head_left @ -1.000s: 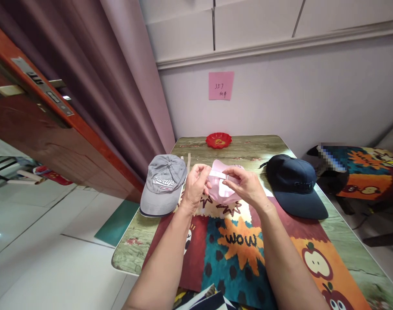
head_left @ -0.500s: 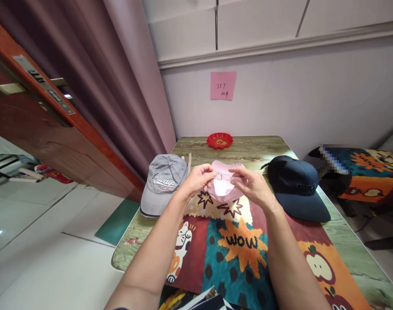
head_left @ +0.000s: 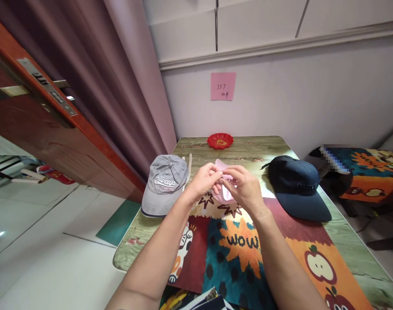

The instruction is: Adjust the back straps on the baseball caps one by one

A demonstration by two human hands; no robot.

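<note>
Head view: the left hand (head_left: 207, 180) and right hand (head_left: 244, 187) are both pinching a pink cap (head_left: 221, 164), fingertips bunched up together, so a good chunk of it is covered. It's between a gray cap (head_left: 166, 183) on the left and a navy cap (head_left: 295, 185) on the right, above a loud patterned mat (head_left: 216, 269). Red scalloped dish (head_left: 220, 141) sits near the surface's (head_left: 256, 148) far edge.

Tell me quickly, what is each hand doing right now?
Left hand: closed, pinching the pink baseball cap.
Right hand: closed, pinching the same cap; the exact part gripped is hidden.
</note>
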